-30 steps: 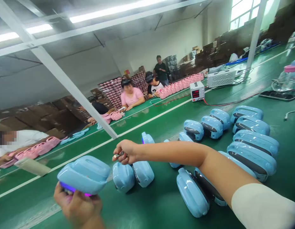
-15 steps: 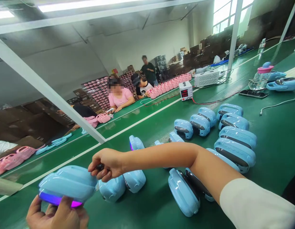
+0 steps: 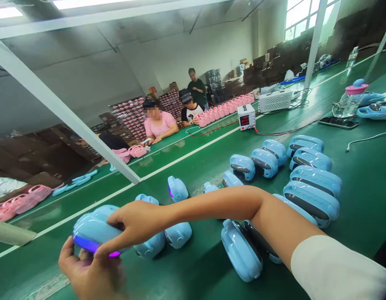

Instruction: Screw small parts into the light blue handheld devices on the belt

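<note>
A glossy light-blue plastic device (image 3: pixel 93 225) with a rounded shell and a glowing blue-purple strip along its lower side is held up at the lower left. My left hand (image 3: pixel 89 266) grips it from below, fingers and thumb around the lit side. Over its right end closes my right hand (image 3: pixel 141 223), thumb on the near side and fingers on top; whether anything small is in that palm is hidden. Just behind my right wrist, a similar blue device (image 3: pixel 178 235) stands on the green bench, and a smaller-looking one with a purple glow (image 3: pixel 178 189) sits farther back.
Several more blue devices with black fronts (image 3: pixel 311 200) stand in rows to the right. Beyond them are a power supply (image 3: pixel 246 117), a phone (image 3: pixel 338 122) and a water bottle (image 3: pixel 352 100). Across the bench, co-workers sit near pink devices (image 3: pixel 225 110). A white post (image 3: pixel 68 116) slants at left.
My right hand has come down from beside the device onto its right end; the small black thing in its fingers no longer shows. The device and my left hand have moved slightly right.
</note>
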`<state>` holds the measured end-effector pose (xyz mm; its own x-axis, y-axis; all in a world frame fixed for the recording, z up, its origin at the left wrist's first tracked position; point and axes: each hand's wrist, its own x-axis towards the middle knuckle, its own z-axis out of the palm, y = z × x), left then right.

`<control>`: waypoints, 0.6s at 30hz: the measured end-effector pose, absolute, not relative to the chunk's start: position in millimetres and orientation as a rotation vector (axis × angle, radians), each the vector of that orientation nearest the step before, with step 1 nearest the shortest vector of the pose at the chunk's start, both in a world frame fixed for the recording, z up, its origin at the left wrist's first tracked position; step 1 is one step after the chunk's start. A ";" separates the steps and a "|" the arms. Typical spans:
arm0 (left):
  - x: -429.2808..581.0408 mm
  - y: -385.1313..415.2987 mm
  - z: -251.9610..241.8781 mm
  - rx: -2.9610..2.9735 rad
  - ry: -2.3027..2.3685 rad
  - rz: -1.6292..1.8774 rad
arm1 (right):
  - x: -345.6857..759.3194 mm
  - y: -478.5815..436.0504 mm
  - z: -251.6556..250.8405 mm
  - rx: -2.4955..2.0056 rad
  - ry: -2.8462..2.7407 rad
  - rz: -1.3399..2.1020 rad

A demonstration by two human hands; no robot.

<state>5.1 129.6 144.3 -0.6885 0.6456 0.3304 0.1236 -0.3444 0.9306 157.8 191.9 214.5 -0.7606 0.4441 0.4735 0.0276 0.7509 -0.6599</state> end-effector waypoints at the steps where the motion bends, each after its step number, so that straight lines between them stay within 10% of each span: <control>1: 8.5 130.2 148.5 0.944 1.483 2.082 | 158.7 197.6 218.0 -0.374 -2.286 0.831; 18: -57.1 173.3 55.6 0.682 1.862 1.092 | 212.9 367.7 147.5 -1.603 -2.008 0.705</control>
<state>-57.1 173.3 55.6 -0.4902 0.7772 -0.3945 0.0347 0.4697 0.8821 212.9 367.7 147.5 -0.2048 0.9777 0.0458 0.7344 0.1844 -0.6532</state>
